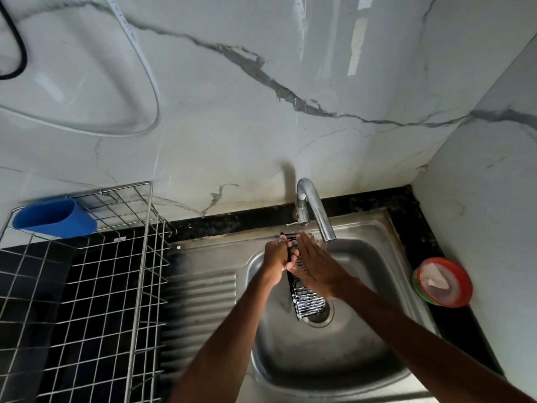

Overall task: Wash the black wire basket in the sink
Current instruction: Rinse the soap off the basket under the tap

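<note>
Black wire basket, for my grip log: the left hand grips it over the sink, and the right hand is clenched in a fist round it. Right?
Not quite. The head view shows the right hand with straight fingers laid flat against the black wire basket, not a fist. The left hand does grip it over the sink.

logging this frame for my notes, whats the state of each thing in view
wire basket: foamy, held over the drain of the sink
left hand: grips the basket's edge
right hand: flat, fingers straight, on the basket
tap: flow too blurred to tell
rack: standing left of the sink
blue cup: upright, hung on the rack
red tub: open, white stuff inside
</note>
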The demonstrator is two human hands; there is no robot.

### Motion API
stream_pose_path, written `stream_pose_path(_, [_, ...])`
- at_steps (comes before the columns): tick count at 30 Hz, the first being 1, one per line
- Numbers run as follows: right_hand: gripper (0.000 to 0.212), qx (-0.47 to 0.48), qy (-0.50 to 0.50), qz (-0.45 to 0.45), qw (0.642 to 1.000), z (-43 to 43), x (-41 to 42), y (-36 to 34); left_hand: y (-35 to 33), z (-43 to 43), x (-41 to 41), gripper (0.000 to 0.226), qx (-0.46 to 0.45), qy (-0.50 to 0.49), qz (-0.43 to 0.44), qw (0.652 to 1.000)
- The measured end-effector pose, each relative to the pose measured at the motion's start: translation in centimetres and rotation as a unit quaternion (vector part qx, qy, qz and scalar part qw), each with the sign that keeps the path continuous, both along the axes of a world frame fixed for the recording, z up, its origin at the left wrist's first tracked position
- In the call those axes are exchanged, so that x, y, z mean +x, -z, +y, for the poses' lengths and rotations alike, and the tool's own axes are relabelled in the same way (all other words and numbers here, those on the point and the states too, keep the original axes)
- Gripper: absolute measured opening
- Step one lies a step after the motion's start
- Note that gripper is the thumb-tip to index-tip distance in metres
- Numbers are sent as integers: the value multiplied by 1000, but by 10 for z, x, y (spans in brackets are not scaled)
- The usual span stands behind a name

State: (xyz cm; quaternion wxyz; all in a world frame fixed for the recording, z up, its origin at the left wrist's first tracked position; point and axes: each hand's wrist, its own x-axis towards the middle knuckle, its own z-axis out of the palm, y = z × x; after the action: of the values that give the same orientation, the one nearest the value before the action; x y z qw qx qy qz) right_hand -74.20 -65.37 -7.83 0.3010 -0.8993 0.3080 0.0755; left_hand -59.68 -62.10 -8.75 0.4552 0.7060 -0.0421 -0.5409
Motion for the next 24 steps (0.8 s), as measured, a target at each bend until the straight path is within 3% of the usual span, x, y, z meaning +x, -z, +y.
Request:
stream_pose_path(4, [86, -17, -46, 13, 999, 6, -10, -5, 2, 3, 1, 46, -3, 6, -12, 1000])
stream_pose_path(14, [99, -47, -94, 54, 993, -20, 1, -7, 2, 0, -1, 43, -4, -6, -17, 1000])
stream_pose_path(18, [91, -64, -87, 21, 994, 5, -28, -11, 7, -1, -7, 41, -20, 16, -42, 999])
stream_pose_path(24, [82, -32, -38, 46, 998, 10, -39, -15, 9, -5, -20, 40, -23, 39, -50, 998])
